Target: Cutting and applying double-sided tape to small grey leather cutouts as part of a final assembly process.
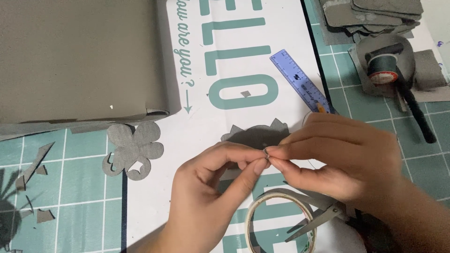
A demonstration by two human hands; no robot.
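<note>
A: What've I got on the head cam rn?

B: Both hands meet mid-frame, low over the bench [84,178]. My left hand [206,192] and right hand [347,159] are fingertip to fingertip, each grip pinched together on one tiny silvery bit [266,152]. Too small to say what it is.

A: Where's that sit vs the rest?

B: Held just above a grey scalloped cutout [257,136] lying on the white sheet w/ teal letters [225,56]. Tape roll [280,225] is right below the hands, scissors [318,218] lying across its right side, partly under my right hand.

A: Other stuff?

B: Grey flower-shaped cutout [135,150] off to the left, on the edge of the green cutting mat [70,187], w/ grey scraps [33,171] further left. Purple ruler [300,80] lies angled above my right hand. Big grey board [79,56] top left. Top right: stack of grey pieces [370,14], thread spool [383,68], a black rod-like tool [417,115] beside it.
</note>
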